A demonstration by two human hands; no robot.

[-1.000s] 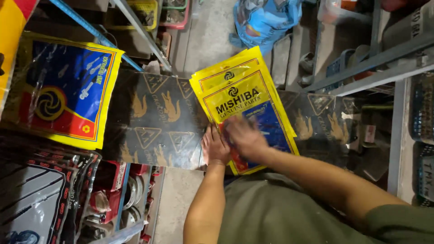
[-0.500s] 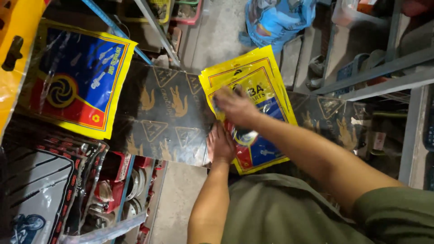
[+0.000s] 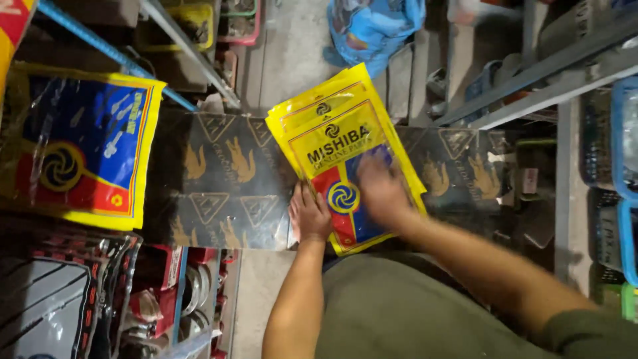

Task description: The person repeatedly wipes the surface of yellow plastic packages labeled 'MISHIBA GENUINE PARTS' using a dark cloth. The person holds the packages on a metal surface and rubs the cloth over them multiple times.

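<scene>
Surroundings: dark printed board (image 3: 219, 186) serves as work surface; second yellow-bordered blue packet (image 3: 80, 146) lies at far left, well apart. Blue plastic bag (image 3: 375, 26) on floor beyond; grey shelf rails (image 3: 531, 80) and blue baskets (image 3: 625, 146) at right. Nothing blocks packet stack.

Item: stack of flat yellow packets (image 3: 332, 126), top one with blue-and-red panel and round emblem, tilted, fanned at upper edge.

Position: stack rests on board, centre. Left hand (image 3: 309, 213) open, flat, pressing stack's lower left edge. Right hand (image 3: 380, 189) open, palm down on top packet, motion-blurred.

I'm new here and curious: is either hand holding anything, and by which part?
Neither grips anything. The left hand presses the yellow packets' lower left edge; the right hand lies flat on top.
</scene>
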